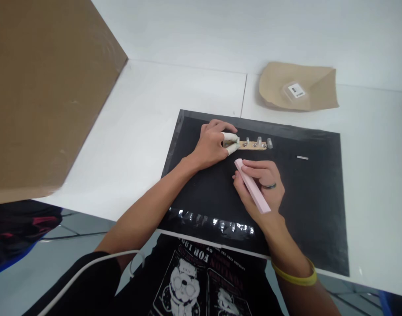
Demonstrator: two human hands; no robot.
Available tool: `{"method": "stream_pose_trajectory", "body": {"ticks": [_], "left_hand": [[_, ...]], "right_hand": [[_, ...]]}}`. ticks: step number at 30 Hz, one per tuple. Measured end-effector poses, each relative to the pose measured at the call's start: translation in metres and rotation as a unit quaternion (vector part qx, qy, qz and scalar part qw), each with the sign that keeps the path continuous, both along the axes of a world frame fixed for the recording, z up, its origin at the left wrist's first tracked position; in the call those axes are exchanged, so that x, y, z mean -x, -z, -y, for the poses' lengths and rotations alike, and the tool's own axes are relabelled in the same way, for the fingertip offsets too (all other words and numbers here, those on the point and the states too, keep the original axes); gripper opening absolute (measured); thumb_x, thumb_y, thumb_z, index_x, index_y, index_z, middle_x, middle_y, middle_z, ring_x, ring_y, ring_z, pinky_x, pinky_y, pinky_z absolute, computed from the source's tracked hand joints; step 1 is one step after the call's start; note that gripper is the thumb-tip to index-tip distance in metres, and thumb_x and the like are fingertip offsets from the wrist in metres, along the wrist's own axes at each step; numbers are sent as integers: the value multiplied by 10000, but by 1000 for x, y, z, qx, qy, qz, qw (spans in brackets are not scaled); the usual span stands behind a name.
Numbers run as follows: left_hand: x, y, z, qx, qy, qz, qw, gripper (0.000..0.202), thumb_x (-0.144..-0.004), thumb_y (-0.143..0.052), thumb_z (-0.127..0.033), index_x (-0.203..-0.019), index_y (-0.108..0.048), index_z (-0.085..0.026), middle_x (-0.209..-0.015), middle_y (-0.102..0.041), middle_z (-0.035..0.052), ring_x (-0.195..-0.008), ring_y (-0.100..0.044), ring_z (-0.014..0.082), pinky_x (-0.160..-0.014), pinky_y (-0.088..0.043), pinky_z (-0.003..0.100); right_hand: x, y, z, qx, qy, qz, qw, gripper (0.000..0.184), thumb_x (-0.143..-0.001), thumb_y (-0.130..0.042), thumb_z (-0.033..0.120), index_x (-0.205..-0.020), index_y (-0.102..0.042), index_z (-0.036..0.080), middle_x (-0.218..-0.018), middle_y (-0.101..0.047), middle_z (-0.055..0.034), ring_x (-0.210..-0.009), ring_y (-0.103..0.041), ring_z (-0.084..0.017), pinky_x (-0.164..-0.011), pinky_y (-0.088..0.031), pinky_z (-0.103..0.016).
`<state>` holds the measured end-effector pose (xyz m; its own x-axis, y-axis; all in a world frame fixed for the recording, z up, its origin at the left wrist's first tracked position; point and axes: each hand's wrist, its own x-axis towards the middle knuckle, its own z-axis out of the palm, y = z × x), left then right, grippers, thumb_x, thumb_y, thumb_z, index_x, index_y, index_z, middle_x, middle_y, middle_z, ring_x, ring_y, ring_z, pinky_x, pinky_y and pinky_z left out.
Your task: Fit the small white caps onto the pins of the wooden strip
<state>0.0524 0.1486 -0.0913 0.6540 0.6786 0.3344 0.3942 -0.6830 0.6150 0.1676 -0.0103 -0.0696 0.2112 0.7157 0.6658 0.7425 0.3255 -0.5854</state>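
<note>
My left hand (215, 140) wears white finger covers on thumb and index finger. Those two fingers close around the left part of a small pale wooden strip (257, 148), hiding some of it. Small clear pieces (259, 141) stand up along the strip, with shiny metal bits at their bases; another clear piece (269, 143) is at the right end. In my right hand (266, 182), fingers and thumb wrap a long pink block (253, 188), held slanting, its upper end just below the strip and apart from it. A ring sits on one finger.
A black mat (207, 193) lies under both hands on the white table (121, 131). A short, thin pale stick (302, 157) rests on it at right. Behind is a brown paper tray (316, 87) with a labelled clear box (295, 91). Brown board (49, 96) rises at left.
</note>
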Motion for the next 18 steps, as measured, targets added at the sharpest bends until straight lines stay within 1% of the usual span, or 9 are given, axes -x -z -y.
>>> {"method": "stream_pose_trajectory", "body": {"ticks": [7,13,18], "left_hand": [[2,-4,1,16,-7,-16,1000,52,-884,-779,-228,-917,-818,-236,-1231,-778,49,-1194,-624,261,-1050,-393,470],[3,-8,2,16,0,-46,999,162,-884,-797,-288,-1033,-810,-229,-1293,-759,51,-1253,-602,273,-1081,-392,464],[3,-6,1,11,1,-50,999,136,-885,-787,-282,-997,-813,-209,-1282,-762,57,-1245,-603,275,-1086,-405,465]], "right_hand": [[0,-2,1,11,-17,10,1000,275,-876,-760,59,-1084,-655,205,-1072,-698,-78,-930,-731,-191,-791,-635,-350],[-1,-1,1,17,-30,2,999,265,-894,-742,64,-1093,-651,213,-1081,-685,-79,-949,-728,-193,-819,-633,-362],[-2,3,0,20,-30,4,999,270,-907,-726,83,-1107,-639,242,-1078,-689,-61,-952,-734,-207,-812,-639,-396]]}}
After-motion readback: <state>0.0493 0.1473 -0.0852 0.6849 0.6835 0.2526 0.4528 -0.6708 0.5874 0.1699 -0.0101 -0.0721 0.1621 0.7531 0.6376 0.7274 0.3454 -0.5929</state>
